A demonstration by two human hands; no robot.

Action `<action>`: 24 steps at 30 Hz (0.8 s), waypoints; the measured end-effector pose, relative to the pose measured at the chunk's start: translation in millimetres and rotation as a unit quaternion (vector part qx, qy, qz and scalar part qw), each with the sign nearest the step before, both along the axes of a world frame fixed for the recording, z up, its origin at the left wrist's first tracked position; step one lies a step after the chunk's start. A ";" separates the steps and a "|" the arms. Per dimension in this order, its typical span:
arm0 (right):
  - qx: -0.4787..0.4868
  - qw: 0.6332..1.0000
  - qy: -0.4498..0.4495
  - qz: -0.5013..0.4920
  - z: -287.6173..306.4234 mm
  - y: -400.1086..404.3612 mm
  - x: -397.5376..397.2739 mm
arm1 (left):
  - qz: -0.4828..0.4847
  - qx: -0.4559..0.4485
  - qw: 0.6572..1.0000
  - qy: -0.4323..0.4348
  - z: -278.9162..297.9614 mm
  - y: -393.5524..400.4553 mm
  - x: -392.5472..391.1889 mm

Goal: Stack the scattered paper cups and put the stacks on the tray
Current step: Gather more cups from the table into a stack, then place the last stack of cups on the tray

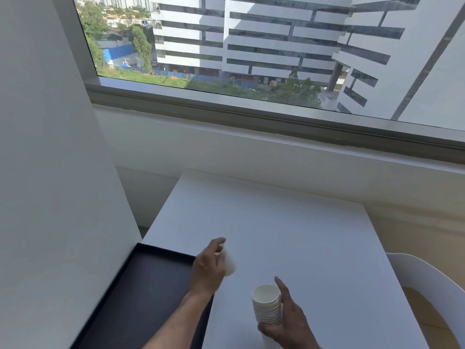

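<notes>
The stacking step looks nearly finished: the right hand (289, 321), at the lower centre of the frame, is wrapped around a tall stack of white paper cups (268, 306), thumb low across the front and index finger raised beside the top rim. The left hand (208, 268), just up and left of it, is closed on a single paper cup (229, 263), tilted with its base pointing down and right toward the stack. Judging from this, the next move is to drop that cup into the open mouth of the stack, which calls for lining up base and rim squarely. No other loose cups show on the white worktop (289, 222). The black tray (141, 285) lies at the lower left, shallow, matte, with a low raised rim and nothing visible in it. The cups are thin, smooth, tapered, with rolled rims forming ridges down the stack.
</notes>
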State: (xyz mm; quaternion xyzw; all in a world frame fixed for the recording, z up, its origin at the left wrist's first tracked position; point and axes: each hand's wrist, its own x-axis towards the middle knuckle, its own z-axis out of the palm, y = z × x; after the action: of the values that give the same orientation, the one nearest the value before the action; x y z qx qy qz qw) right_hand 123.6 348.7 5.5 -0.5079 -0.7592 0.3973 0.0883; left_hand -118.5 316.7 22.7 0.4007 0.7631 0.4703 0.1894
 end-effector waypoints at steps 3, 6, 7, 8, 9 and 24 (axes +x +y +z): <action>-0.010 1.000 0.006 -0.019 3.7 -0.5 -0.7 | -0.076 0.047 0.996 0.031 8.8 2.3 35.8; -0.006 1.000 0.002 -0.023 8.6 -0.6 -0.5 | -0.132 0.086 0.986 0.060 13.4 0.2 61.9; -0.005 1.000 0.001 -0.021 9.7 -0.8 -0.3 | -0.145 0.090 0.983 0.067 13.8 -0.7 67.7; -0.005 1.000 -0.001 -0.020 10.4 -1.2 0.0 | -0.154 0.089 0.981 0.073 14.2 -1.5 71.9; -0.005 1.000 -0.001 -0.020 10.9 -2.0 0.8 | -0.162 0.087 0.980 0.077 14.7 -3.0 75.5; 0.064 0.995 0.070 0.013 36.7 -20.7 -6.6 | -0.303 -0.042 0.952 0.017 23.0 -33.4 88.8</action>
State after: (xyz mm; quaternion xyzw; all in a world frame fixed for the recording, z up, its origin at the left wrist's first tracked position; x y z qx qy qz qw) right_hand 117.0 328.1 42.2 -0.4622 -0.7816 0.3833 0.1690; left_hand -29.7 283.3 45.7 0.6125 0.6282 0.3512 0.3269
